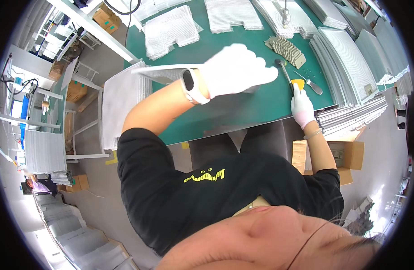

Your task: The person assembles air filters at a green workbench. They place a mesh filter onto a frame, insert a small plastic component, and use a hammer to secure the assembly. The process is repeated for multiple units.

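Note:
My left hand [236,69], in a white glove and with a white-strapped watch at its wrist, is raised over the green table. Its fingers are curled at the edge of a thin light panel [164,68], which stands tilted and nearly edge-on; hand and forearm hide much of it. My right hand [302,108], also gloved, is closed around the yellow and black handle of a hammer [297,83]. The hammer's dark head points away from me. Just right of it lies a screwdriver [313,87] with a grey handle.
Fanned beige metal plates [286,51] lie beyond the hammer. Stacks of mesh panels [171,33] stand along the far side, with more framed panels [346,63] at the right. Another panel stack [123,101] is at the left. An open cardboard box [351,155] stands below right.

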{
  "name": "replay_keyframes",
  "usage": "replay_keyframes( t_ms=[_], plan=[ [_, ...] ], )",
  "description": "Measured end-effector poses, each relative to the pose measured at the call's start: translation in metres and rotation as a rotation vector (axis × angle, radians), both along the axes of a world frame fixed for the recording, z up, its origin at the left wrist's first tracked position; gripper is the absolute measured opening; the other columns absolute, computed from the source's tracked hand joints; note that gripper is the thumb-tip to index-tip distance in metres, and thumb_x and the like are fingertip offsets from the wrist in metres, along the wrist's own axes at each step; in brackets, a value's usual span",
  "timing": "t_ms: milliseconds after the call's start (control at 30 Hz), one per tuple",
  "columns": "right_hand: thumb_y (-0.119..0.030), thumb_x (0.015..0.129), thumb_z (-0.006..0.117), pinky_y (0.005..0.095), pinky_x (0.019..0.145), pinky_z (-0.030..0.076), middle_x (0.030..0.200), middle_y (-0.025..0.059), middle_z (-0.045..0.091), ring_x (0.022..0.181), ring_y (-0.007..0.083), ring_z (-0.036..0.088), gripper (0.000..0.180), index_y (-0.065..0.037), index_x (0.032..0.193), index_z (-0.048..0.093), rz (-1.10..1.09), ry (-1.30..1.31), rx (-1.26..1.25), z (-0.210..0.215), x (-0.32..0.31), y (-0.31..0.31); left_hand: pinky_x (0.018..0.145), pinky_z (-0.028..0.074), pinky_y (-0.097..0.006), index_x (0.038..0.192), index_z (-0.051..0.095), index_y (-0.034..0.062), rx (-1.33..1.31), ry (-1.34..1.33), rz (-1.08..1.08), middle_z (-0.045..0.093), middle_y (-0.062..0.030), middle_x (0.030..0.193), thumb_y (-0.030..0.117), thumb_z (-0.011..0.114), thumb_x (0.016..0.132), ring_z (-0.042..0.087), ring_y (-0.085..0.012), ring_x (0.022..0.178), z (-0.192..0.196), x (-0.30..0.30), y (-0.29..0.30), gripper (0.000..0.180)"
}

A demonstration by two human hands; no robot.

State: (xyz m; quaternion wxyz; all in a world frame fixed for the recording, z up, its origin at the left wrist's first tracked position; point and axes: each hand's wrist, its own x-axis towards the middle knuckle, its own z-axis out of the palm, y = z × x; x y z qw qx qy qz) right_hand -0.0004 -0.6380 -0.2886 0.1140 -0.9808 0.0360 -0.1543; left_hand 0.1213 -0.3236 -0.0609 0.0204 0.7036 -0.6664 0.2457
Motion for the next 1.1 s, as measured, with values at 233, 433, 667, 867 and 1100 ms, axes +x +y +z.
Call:
replay_keyframes(
  t_ms=[233,433,667,867,1100],
  plan=[
    [-0.007,0.096,0.059,0.0296,0.079,0.051,0.124,0.0091,0.061,0.086,0.0147,0.058,0.066,-0.004,0.157,0.034,0.066,0.195,0.923,0.122,-0.047,-0.005,0.067,0.045,-0.036,0.128,0.063,0.0169,-0.161,-0.072,0.227,0.059,-0.0011,0.077,0.028,0.069,0.084,0.058,-0.0196,0.072,-0.038,0.008,-0.028,0.046],
    [0.002,0.091,0.064,0.0299,0.08,0.051,0.093,0.01,0.066,0.081,0.0186,0.061,0.058,-0.001,0.147,0.05,0.346,0.049,0.389,0.223,-0.061,-0.006,0.069,0.044,-0.039,0.124,0.065,0.0123,-0.499,0.068,0.328,0.058,-0.0011,0.075,0.039,0.079,0.076,0.056,-0.0231,0.072,-0.062,0.01,-0.038,0.056],
    [0.001,0.094,0.064,0.0322,0.09,0.052,0.124,0.0144,0.067,0.096,0.0194,0.065,0.053,0.001,0.146,0.051,0.352,-0.08,0.386,0.251,-0.06,-0.002,0.07,0.045,-0.039,0.113,0.069,0.0124,-0.431,0.107,0.28,0.059,-0.0019,0.076,0.03,0.075,0.083,0.058,-0.0234,0.073,-0.057,0.013,-0.03,0.036],
    [-0.001,0.093,0.065,0.0331,0.082,0.053,0.106,0.0129,0.07,0.088,0.0219,0.066,0.049,-0.001,0.142,0.056,0.379,-0.034,0.14,0.239,-0.047,0.006,0.066,0.045,-0.035,0.103,0.071,0.0152,-0.39,0.11,0.316,0.061,-0.0018,0.075,0.032,0.074,0.084,0.059,-0.0217,0.071,-0.054,0.012,-0.025,0.026],
    [0.002,0.089,0.066,0.0326,0.072,0.052,0.094,0.015,0.065,0.076,0.0275,0.062,0.053,-0.002,0.141,0.057,0.381,-0.067,0.048,0.228,-0.047,0.014,0.064,0.045,-0.035,0.1,0.072,0.0158,-0.45,0.068,0.302,0.063,-0.0009,0.074,0.037,0.075,0.082,0.059,-0.0211,0.069,-0.058,0.015,-0.027,0.029]
  ],
)
